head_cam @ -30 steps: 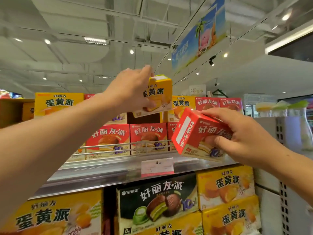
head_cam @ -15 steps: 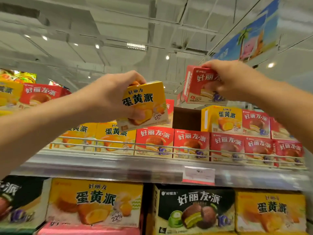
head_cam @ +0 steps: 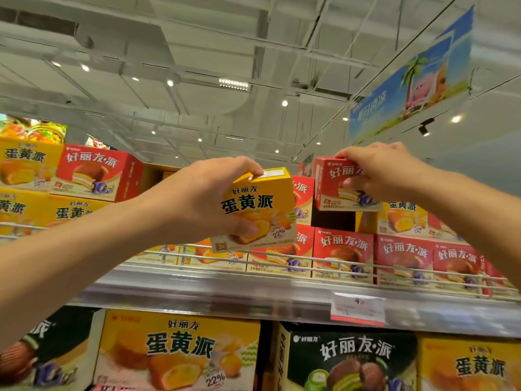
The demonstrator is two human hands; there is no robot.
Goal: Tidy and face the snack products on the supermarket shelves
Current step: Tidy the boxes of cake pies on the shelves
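We cannot read the blurred price tag (head_cam: 358, 308) on the shelf rail, the left hand (head_cam: 208, 198) hides the yellow box's (head_cam: 258, 210) left side, the right hand (head_cam: 386, 170) covers part of the red box (head_cam: 334, 184), and the bottom edge crops the lower boxes (head_cam: 180, 351).

The yellow box (head_cam: 259, 210) in the left hand (head_cam: 205, 198) is showing 好丽友, 蛋黄派 and 22%. The red box (head_cam: 335, 184) under the right hand (head_cam: 380, 170) is reading 好丽友. Red boxes on the shelf (head_cam: 345, 249) are showing 好丽友·派. The price tag (head_cam: 357, 308) is showing a 4. The green box (head_cam: 349, 359) below is reading 好丽友·派.
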